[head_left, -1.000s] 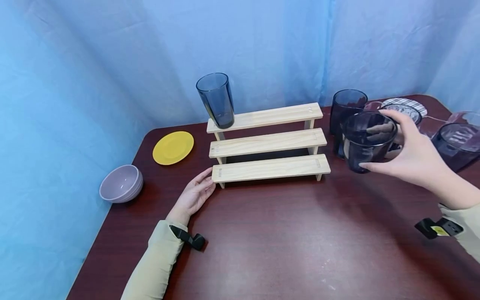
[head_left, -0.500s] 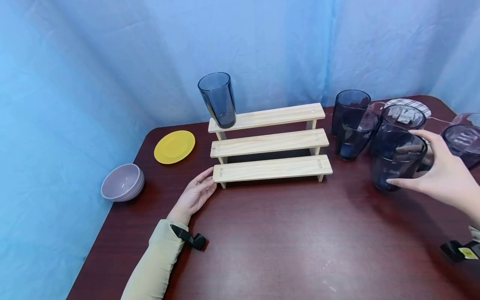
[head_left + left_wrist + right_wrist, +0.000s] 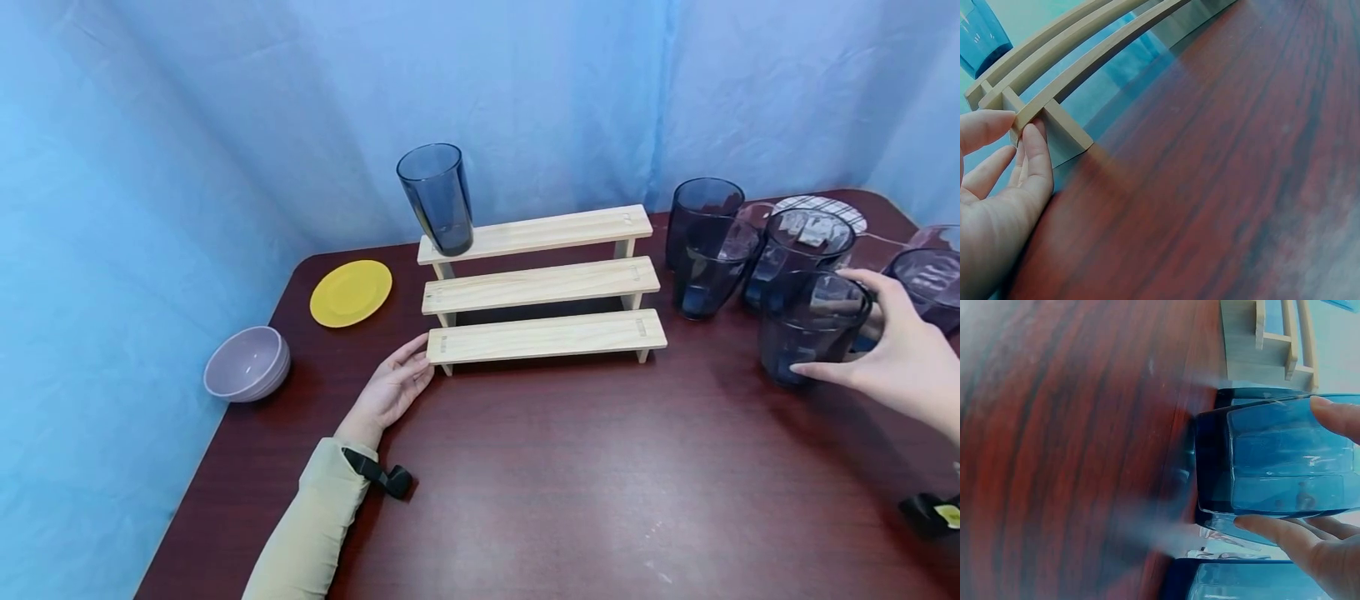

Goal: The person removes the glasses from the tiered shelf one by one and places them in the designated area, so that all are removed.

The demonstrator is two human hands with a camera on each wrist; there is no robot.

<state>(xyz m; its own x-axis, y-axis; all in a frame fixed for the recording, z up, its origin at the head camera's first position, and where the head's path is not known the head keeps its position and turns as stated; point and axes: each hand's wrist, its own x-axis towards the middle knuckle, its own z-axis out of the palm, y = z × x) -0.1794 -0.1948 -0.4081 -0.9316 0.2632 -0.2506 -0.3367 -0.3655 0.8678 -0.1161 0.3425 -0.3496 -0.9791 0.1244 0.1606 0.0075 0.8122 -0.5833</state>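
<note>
My left hand (image 3: pixel 392 390) pinches the near left end of the lowest step of a three-tier wooden shelf (image 3: pixel 546 337). In the left wrist view, thumb and fingers (image 3: pixel 1038 153) meet around that board's corner. At the right, my right hand (image 3: pixel 892 358) grips a dark blue glass tumbler (image 3: pixel 806 333), thumb on one side and fingers on the other. The right wrist view shows this tumbler (image 3: pixel 1285 459) upright with its base at or very close to the tabletop. Another blue tumbler (image 3: pixel 438 200) stands on the left end of the top step.
Several dark tumblers (image 3: pixel 701 204) cluster behind the held one, and another tumbler (image 3: pixel 930 279) stands at the far right. A checked plate (image 3: pixel 847 208) lies behind them. On the left are a yellow plate (image 3: pixel 351 293) and a lilac bowl (image 3: pixel 246 364). Blue cloth (image 3: pixel 525 100) hangs behind the table.
My right hand has carried the tumbler rightward and down, away from the shelf, toward the tabletop in front of the other tumblers. The left hand stays at the shelf's end.
</note>
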